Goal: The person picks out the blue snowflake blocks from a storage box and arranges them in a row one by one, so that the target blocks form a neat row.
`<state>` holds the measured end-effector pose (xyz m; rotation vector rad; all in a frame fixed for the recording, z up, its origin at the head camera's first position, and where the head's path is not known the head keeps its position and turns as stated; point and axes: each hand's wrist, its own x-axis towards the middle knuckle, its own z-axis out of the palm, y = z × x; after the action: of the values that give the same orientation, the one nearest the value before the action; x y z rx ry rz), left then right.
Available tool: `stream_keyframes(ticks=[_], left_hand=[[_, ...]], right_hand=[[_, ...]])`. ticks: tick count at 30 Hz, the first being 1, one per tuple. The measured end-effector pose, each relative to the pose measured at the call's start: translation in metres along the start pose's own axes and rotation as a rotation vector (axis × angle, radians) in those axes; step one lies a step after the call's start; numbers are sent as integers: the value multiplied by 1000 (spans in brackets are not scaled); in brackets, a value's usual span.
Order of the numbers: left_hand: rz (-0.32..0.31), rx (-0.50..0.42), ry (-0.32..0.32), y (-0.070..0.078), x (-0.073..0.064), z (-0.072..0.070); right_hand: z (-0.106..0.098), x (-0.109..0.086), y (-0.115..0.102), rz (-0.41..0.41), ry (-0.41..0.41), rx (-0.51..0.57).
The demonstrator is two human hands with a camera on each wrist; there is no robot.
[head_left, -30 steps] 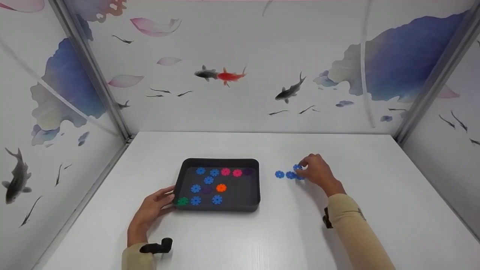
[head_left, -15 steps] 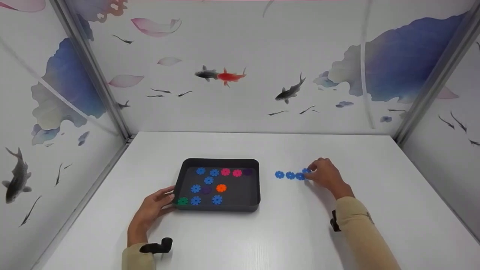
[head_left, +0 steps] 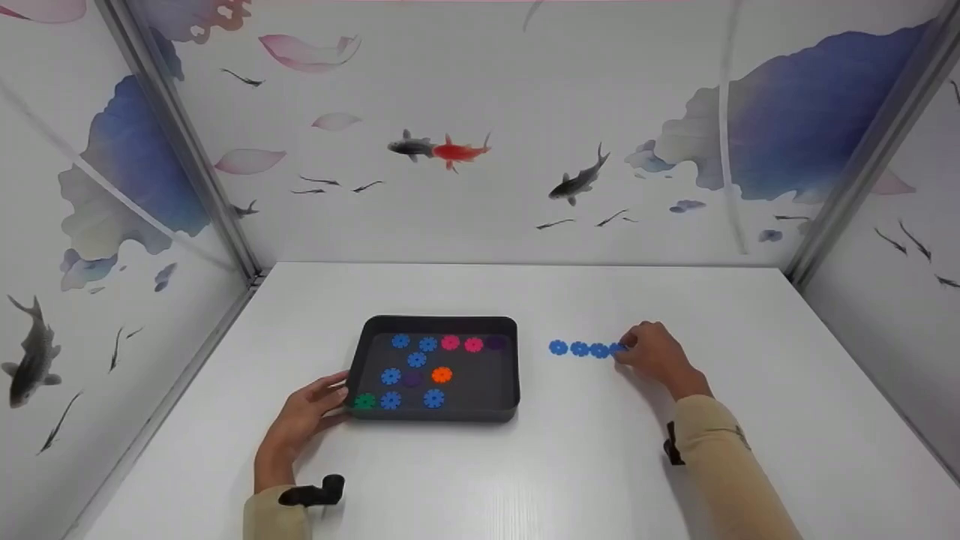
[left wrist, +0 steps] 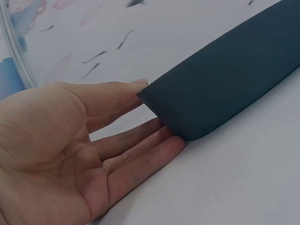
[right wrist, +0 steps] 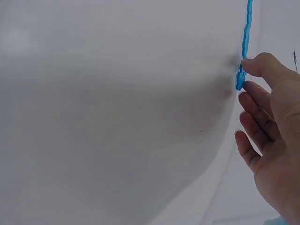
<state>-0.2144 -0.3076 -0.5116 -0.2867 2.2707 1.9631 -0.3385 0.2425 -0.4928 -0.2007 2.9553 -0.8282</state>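
Note:
My right hand (head_left: pixel 660 356) pinches a blue notched plastic disc (head_left: pixel 616 349) between thumb and fingertips at the right end of a row of similar blue discs (head_left: pixel 580 349). In the right wrist view, the blue discs (right wrist: pixel 246 33) show edge-on along the white table, with the thumb and index finger at the near end. My left hand (head_left: pixel 296 420) touches the left side of a dark rectangular tray (head_left: pixel 435 414). In the left wrist view, its nearly straight fingers (left wrist: pixel 145 164) rest at the corner of the tray's outer wall (left wrist: pixel 220 79).
Inside the tray lie several notched discs, among them blue ones (head_left: pixel 416 360), pink ones (head_left: pixel 450 343), an orange one (head_left: pixel 442 375), a green one (head_left: pixel 365 401) and dark purple ones (head_left: pixel 496 342). White panels (head_left: pixel 465 217) printed with fish enclose the white table (head_left: pixel 487 480).
My right hand has moved to the right and down with its blue disc, from above the row to the row's right end. The left hand and tray stay put.

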Motion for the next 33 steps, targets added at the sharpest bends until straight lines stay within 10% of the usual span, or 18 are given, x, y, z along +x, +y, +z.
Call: stream_keyframes(ticks=[16,33], left_hand=[[-4,-4,0,1,0,1],[3,7,9,-2,1,0]], right_hand=[[-3,4,-13,-81,78,90],[16,10,-115,-351,102,193]])
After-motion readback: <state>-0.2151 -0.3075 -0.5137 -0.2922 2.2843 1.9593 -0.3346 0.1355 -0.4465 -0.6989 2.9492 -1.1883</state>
